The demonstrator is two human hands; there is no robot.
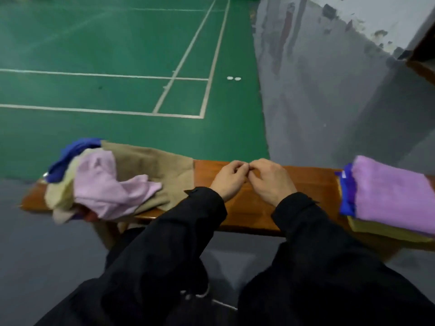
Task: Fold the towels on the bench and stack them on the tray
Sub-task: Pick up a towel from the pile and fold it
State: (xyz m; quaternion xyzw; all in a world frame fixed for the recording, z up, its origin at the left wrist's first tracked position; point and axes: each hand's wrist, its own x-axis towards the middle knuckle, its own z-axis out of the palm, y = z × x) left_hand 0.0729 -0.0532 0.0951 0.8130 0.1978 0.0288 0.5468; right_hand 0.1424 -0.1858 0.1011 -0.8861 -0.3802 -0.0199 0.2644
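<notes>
Location: indoor sports hall, badminton court. Indicators: green court flooring (106, 43) marked with white boundary lines (103, 111); two white shuttlecocks (233, 78) lying just outside the sideline; grey surround floor (329, 102) bordering the court; wooden courtside desk (306, 184) at the court edge.

Both hands (251, 178) meet, fingers curled, above the bench (313, 184).

Unfolded towels (106, 182) sat heaped at the left end of the wooden surface (313, 184): pale pink on top, cream and blue under it, tan one spread flat beside. Folded stack (388, 196) at the right end: purple on top, blue, then yellow below.
</notes>
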